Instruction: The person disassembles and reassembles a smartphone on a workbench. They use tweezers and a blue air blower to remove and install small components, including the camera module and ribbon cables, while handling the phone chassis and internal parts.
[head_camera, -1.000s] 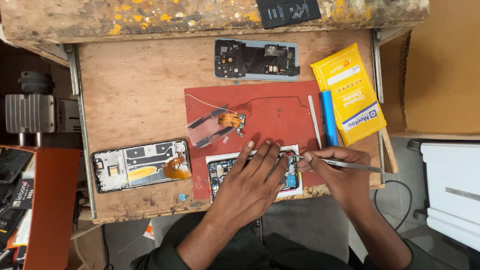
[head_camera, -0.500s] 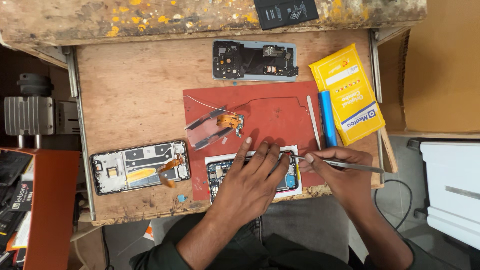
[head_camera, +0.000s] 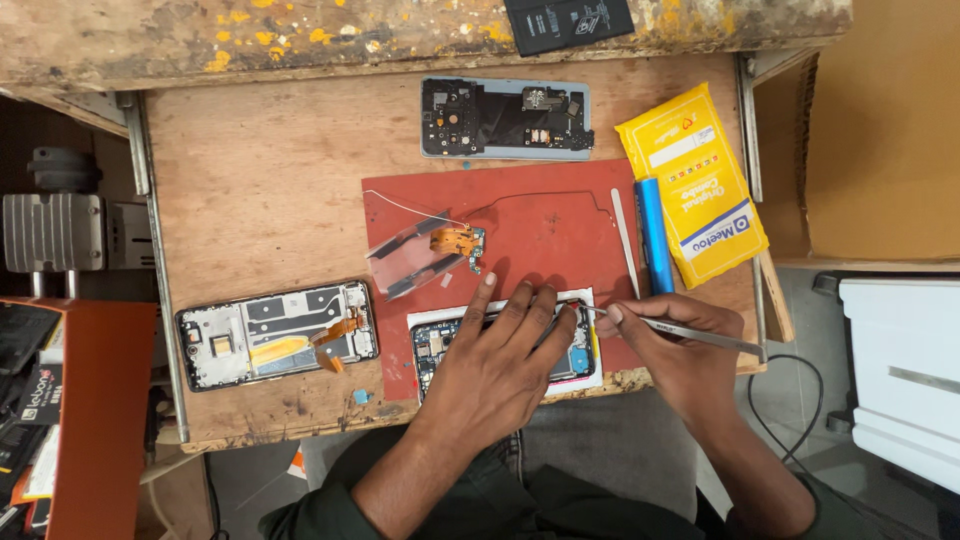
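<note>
Plywood bench (head_camera: 260, 200) bears red mat (head_camera: 540, 240); left hand (head_camera: 495, 365) flat on opened phone (head_camera: 440, 345), right hand (head_camera: 670, 345) pinching tweezers (head_camera: 700, 333).

Three opened phones (head_camera: 505, 345), perhaps; one battery (head_camera: 568, 22).

— Surface? 
— A worn wooden bench top (head_camera: 260, 190), edged at the far side by a paint-spattered plank (head_camera: 300, 35).

— Items directly on the wood? 
— A red work mat (head_camera: 540, 225) at centre-right. Beyond it, a phone back housing (head_camera: 505, 118). At the near left, an opened phone frame (head_camera: 275, 335) with an orange flex cable. At the right, a yellow packet (head_camera: 695, 185). A black battery (head_camera: 568, 22) lies on the plank.

— Condition? 
— Near edge chipped.
</note>
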